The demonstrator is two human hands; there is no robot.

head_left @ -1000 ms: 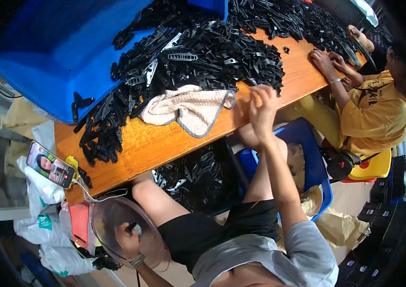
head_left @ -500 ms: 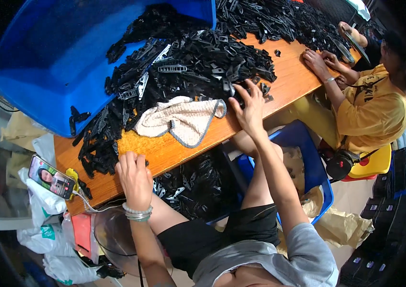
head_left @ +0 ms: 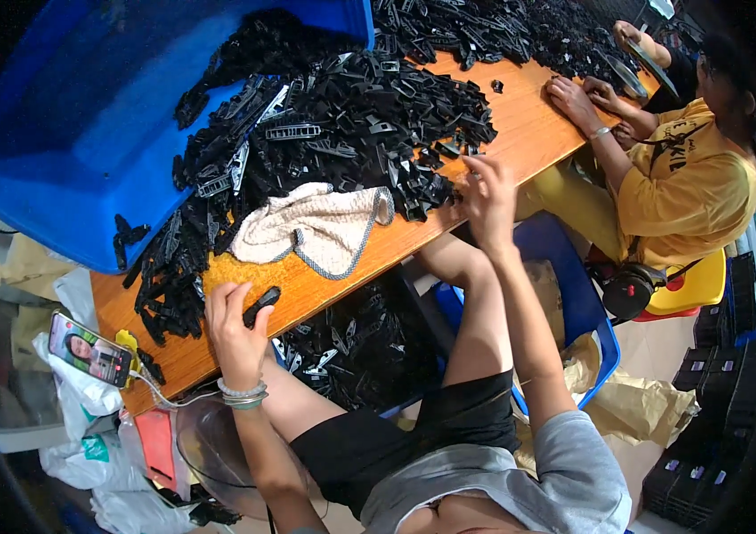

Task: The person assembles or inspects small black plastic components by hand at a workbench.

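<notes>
My left hand (head_left: 234,338), with bracelets at the wrist, is at the table's near edge. A small black plastic clip part (head_left: 260,305) sits between its thumb and index finger. My right hand (head_left: 490,209) is raised at the near right edge of a heap of black plastic parts (head_left: 360,116). Its fingers are bent toward the thumb, and anything small between them is lost against the dark parts. A cream cloth with a grey border (head_left: 316,227) lies crumpled on the wooden table (head_left: 520,133) between my hands.
A big blue bin (head_left: 66,169) lies tipped at the left, parts spilling from it. A phone (head_left: 91,350) on a cable stands at the left corner. Under the table are more parts (head_left: 342,343) and a blue tub (head_left: 587,294). A person in yellow (head_left: 690,191) works at right.
The view has shifted a little. My left fingers have lifted, bringing the black clip part into sight. My right hand has drawn back from the heap, its spread fingers now bent.
</notes>
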